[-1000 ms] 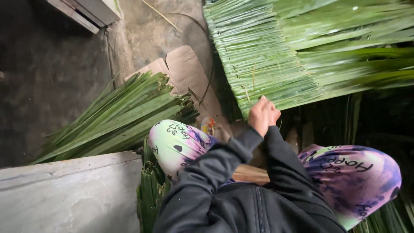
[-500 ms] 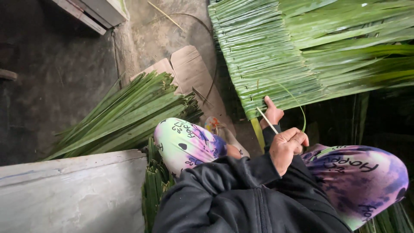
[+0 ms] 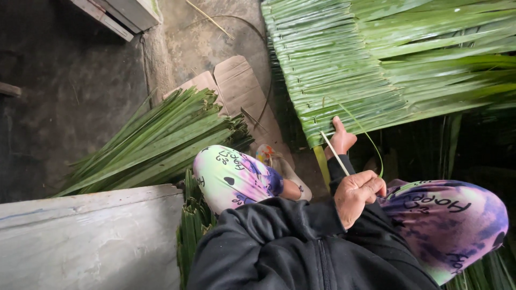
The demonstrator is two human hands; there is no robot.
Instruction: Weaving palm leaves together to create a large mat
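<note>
The near hand (image 3: 357, 194) pinches a thin pale stick (image 3: 334, 153) between closed fingers; the far hand (image 3: 341, 140) presses the woven green leaf panel (image 3: 344, 80) edge, fingers hidden.

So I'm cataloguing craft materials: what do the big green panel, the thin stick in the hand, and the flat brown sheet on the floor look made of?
Panel: fresh palm-like leaf strips, glossy green, laid in overlapping rows and apparently stitched along the edge. Stick: pale, thin and straight, probably a leaf midrib or bamboo sliver; the right hand grips it. Sheet: matte brown cardboard with fold creases, a flattened box by the look.
</note>
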